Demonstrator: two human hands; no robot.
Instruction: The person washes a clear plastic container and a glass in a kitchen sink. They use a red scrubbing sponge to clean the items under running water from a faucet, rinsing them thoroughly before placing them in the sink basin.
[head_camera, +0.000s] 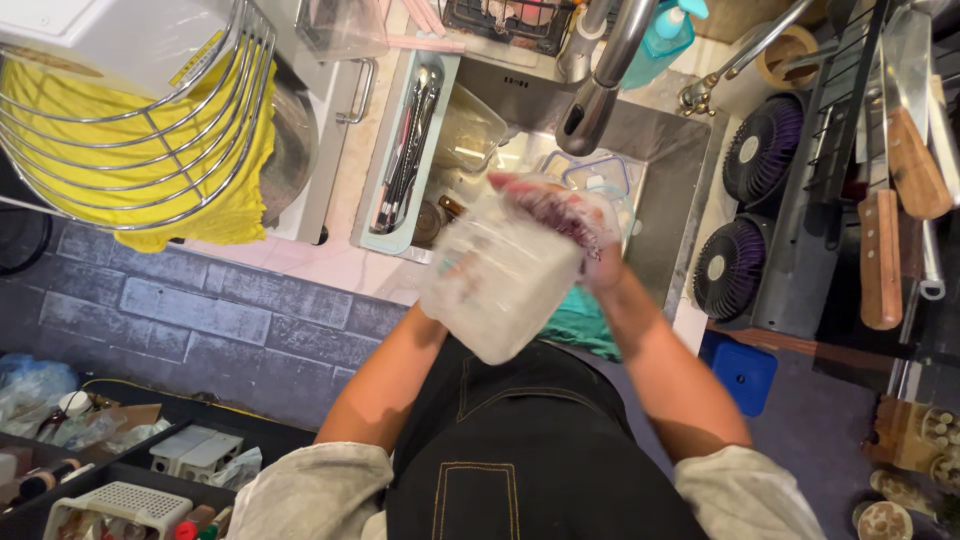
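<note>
Black apron (520, 450) is hanging below; left hand (452, 272) is gripping a soapy clear tub (505, 275), right hand (580, 225) is scrubbing with a sponge (560, 210). Rinsing is left.

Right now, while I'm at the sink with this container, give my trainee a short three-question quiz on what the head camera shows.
1. True or false: the clear plastic container is resting on the sink floor.
2. Which hand holds the purple scrubbing pad? A) left hand B) right hand C) neither
3. Fill in: the cutlery tray sits on the ____ edge of the sink, as the picture shows it.

Key
1. False: it is held up above the sink, the left hand gripping its side.
2. B: the right hand presses the pad at the container's mouth.
3. Left.
</note>
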